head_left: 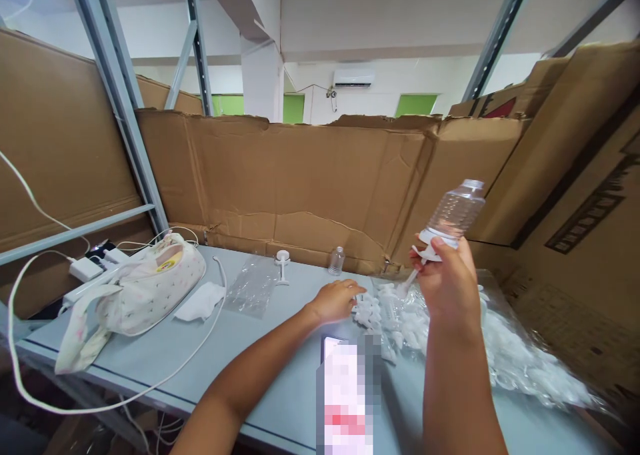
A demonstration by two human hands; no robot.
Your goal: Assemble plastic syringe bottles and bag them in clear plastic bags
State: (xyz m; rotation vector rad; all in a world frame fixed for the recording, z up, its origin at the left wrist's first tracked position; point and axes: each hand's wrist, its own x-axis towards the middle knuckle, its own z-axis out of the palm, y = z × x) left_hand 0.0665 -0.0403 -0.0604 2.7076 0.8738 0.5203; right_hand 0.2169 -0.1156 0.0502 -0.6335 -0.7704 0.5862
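At right of the frame, the right hand [453, 281] has its fingers clamped on the white lower end of a clear bottle [457, 208], raised above the table [290, 361]; near centre, the left hand [335, 301] reaches to loose white pieces [369, 315], its fingertips' grip impossible to tell; a small bottle [337, 261] stands behind.

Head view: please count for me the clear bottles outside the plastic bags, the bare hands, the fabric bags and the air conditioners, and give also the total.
Clear bottles: 2 (held bottle, standing bottle)
Bare hands: 2 (left hand, right hand)
Fabric bag: 1
Air conditioner: 1
Total: 6
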